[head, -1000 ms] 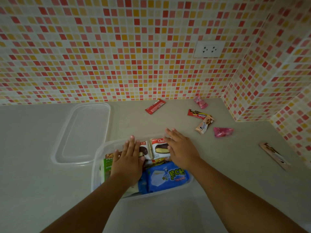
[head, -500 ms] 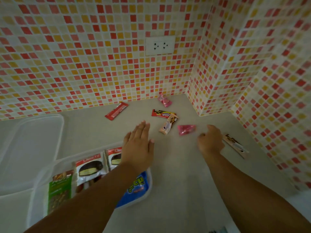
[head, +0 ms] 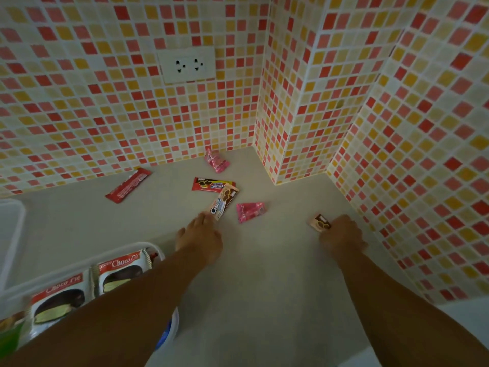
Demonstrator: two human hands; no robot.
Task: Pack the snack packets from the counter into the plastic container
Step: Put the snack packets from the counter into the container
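The clear plastic container (head: 124, 249) sits at the lower left, holding Choco Pie packets (head: 119, 271), with a blue packet (head: 169, 331) at its right end, partly under my left arm. My left hand (head: 198, 238) reaches forward, and its fingertips touch the near end of a peach cookie packet (head: 223, 202) on the counter. My right hand (head: 342, 234) grips a brown snack packet (head: 320, 223) near the right wall; only the packet's far end shows. Loose on the counter lie a long red packet (head: 128, 185), a red-yellow packet (head: 211, 184) and two pink packets (head: 250, 211) (head: 215, 161).
The container's clear lid (head: 10, 234) lies at the far left edge. Tiled walls close off the back and right, with a jutting tiled corner (head: 288, 154). A wall socket (head: 186, 64) sits above the counter.
The view swung right and closer. Both hands left the container: my left hand reached to the peach packet, and my right hand closed on the brown packet by the right wall.
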